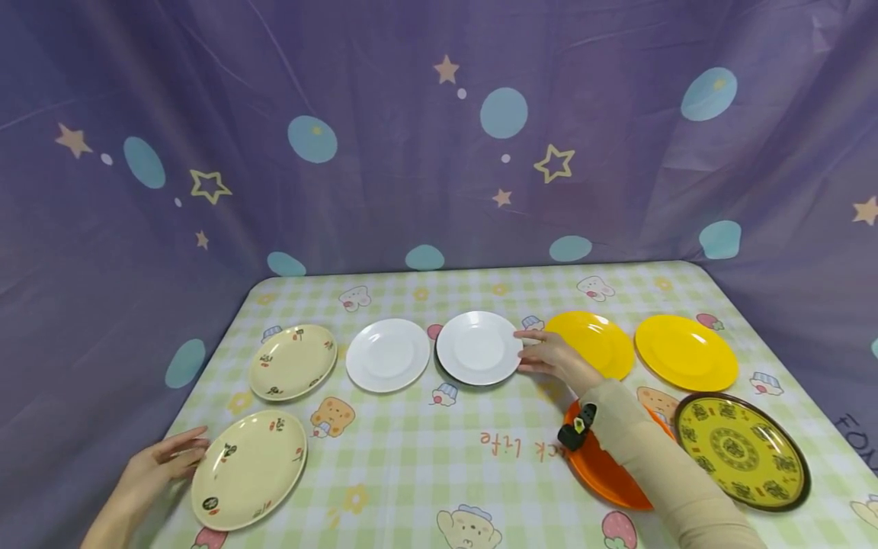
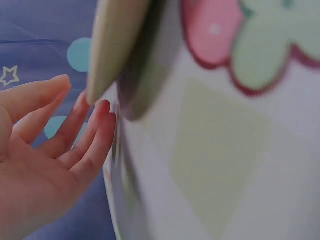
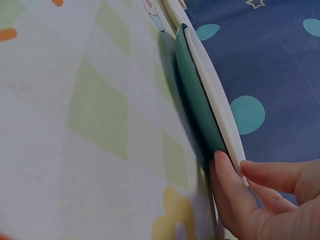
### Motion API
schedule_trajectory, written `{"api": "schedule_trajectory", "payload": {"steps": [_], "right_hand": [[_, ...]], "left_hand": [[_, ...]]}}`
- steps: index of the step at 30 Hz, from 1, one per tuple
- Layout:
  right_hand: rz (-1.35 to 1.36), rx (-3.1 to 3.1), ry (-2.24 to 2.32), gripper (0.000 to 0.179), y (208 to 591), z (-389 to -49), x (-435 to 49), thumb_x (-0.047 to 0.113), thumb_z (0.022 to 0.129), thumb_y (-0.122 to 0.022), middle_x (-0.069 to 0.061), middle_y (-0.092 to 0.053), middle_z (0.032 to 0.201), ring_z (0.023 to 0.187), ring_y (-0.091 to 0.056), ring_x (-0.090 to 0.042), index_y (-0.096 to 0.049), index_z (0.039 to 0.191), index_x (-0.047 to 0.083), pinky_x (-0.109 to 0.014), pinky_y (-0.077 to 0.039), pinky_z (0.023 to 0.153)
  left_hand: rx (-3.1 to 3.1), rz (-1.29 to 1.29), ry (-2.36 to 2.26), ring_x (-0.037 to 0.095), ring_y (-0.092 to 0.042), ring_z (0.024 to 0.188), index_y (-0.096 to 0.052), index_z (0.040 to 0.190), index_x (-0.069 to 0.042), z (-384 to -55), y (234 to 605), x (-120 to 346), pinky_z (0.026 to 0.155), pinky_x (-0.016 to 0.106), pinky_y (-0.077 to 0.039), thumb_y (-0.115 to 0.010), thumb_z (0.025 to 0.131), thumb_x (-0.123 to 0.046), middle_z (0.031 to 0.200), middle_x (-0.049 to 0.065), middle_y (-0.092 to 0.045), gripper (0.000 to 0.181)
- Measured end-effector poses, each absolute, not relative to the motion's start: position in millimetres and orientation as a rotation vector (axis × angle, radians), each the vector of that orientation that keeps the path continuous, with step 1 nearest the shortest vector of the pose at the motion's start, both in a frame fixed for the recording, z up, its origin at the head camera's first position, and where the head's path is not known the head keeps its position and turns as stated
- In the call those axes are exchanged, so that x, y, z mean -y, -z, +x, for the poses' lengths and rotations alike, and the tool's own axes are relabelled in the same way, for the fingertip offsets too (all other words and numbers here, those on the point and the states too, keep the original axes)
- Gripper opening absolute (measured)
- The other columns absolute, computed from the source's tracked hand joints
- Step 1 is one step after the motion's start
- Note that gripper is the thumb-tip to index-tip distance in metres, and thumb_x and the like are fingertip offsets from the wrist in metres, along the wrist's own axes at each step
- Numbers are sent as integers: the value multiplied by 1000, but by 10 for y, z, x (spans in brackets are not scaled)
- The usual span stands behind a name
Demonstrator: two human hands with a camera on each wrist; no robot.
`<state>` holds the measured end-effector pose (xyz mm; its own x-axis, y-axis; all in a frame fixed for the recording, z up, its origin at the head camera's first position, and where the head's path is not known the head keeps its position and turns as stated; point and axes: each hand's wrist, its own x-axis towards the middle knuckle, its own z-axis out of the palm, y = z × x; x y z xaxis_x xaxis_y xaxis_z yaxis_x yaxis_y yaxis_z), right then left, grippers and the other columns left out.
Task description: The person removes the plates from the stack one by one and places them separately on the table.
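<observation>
A white plate (image 1: 479, 348) sits stacked on a green plate (image 3: 192, 95), of which only a dark edge shows in the head view. At the right side of this pair, my right hand (image 1: 552, 355) pinches the rims, thumb at the white rim and fingertips against the green underside. My left hand (image 1: 156, 467) is beside the left rim of a cream plate with small printed motifs (image 1: 249, 470). Its fingers are loosely extended, fingertips right at the rim, curled around nothing in the left wrist view.
Another cream plate (image 1: 293, 362) and a white plate (image 1: 388, 355) lie left of the stack. To the right are two yellow plates (image 1: 597, 343), an orange plate (image 1: 607, 465) partly under my right forearm, and a patterned dark-rimmed plate (image 1: 741, 451). A purple curtain (image 1: 411, 152) hangs behind the checked tablecloth (image 1: 405, 473).
</observation>
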<state>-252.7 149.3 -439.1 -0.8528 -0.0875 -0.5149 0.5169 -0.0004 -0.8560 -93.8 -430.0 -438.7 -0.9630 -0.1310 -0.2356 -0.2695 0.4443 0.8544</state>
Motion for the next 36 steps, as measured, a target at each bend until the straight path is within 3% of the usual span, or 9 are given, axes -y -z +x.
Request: {"api": "schedule_trajectory", "payload": {"steps": [4, 9, 14, 17, 24, 27, 30, 36], "right_hand": [[435, -1857, 1914, 47, 4403, -2530, -1493, -8, 83, -52, -17, -60, 95, 69, -61, -17, -43, 129, 0, -34, -53, 71], [452, -1852, 1912, 48, 4391, -2529, -1489, -7, 83, -53, -17, -59, 97, 69, -62, -18, -43, 129, 1, -35, -52, 73], [471, -1870, 1896, 48, 4395, -2535, -1478, -7, 83, -53, -21, -57, 106, 72, -62, -18, -43, 129, 2, -35, -52, 74], [475, -1890, 1880, 46, 4423, -2551, -1480, -5, 82, -55, -23, -56, 109, 74, -62, -20, -46, 127, 4, -35, -52, 74], [426, -1865, 1897, 45, 4457, -2574, -1506, -4, 80, -59, -22, -58, 106, 76, -63, -22, -51, 123, 5, -35, -52, 72], [475, -1891, 1880, 45, 4423, -2554, -1480, -5, 83, -55, -21, -56, 110, 74, -63, -20, -47, 126, 4, -34, -52, 73], [484, -1880, 1887, 46, 4387, -2531, -1475, -5, 83, -54, -19, -57, 106, 70, -62, -18, -46, 127, 4, -34, -52, 72], [474, -1872, 1878, 46, 4385, -2526, -1488, -3, 84, -54, -16, -57, 98, 68, -62, -17, -45, 128, 5, -34, -52, 72]], "left_hand": [[-2607, -318, -1554, 0, -59, 80, -50, 126, -19, -960, 4283, 4247, 67, 21, -50, -57, 86, -28, 90, -30, -55, 42], [-2665, -305, -1401, -5, -55, 84, -39, 134, -13, -1009, 4113, 4086, 67, 24, -48, -54, 86, -38, 95, -35, -49, 57], [-2718, -169, -1402, -10, -49, 89, -38, 134, -10, -1123, 4089, 3956, 69, 23, -47, -51, 88, -36, 104, -25, -54, 55], [-2734, -78, -1443, -10, -51, 92, -40, 133, -10, -1233, 4166, 3922, 74, 16, -46, -51, 88, -36, 106, -20, -56, 53], [-2705, 169, -1674, 0, -57, 89, -44, 127, 1, -1427, 4152, 3624, 74, 16, -48, -51, 90, -21, 102, -16, -60, 44], [-2676, 283, -1744, 0, -58, 89, -47, 126, -1, -1526, 4193, 3516, 74, 16, -48, -50, 90, -17, 102, -13, -61, 39], [-2638, 322, -1796, -1, -58, 89, -50, 124, -3, -1620, 4241, 3411, 74, 15, -48, -51, 90, -16, 103, -10, -61, 36], [-2660, 321, -1773, -1, -58, 84, -50, 118, 8, -1704, 4158, 3031, 72, 16, -49, -54, 88, -13, 97, -1, -63, 37]]}}
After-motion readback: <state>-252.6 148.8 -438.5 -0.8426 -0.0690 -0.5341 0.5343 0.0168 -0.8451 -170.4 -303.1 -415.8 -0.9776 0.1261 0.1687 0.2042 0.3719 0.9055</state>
